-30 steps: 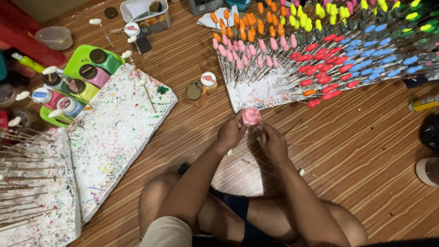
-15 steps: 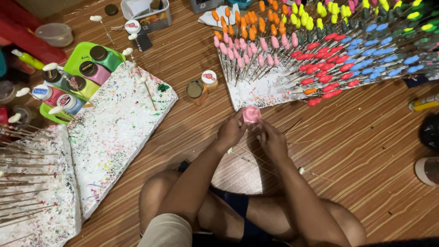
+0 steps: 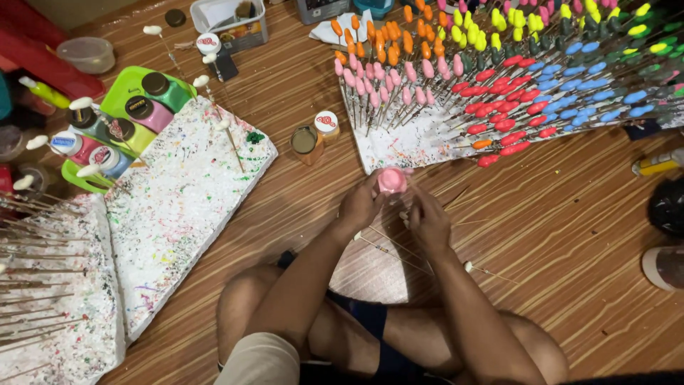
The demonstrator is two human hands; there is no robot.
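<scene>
Holding a small pink jar above the wooden floor, my left hand is closed around its side while my right hand pinches something thin beside it that I cannot make out. I judge wet paint could tip out over the floor or my legs if the grip slackens. An elbow swing could also knock the open jars or the painted sticks nearby.

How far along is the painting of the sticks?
Done: many painted sticks in orange, pink, red, blue, yellow and green stand in the far foam board. In hand: the left hand holds a pink paint pot, with the right hand beside it. Left: white-tipped unpainted sticks lie on the left foam board, and a few lie on the floor.
</scene>
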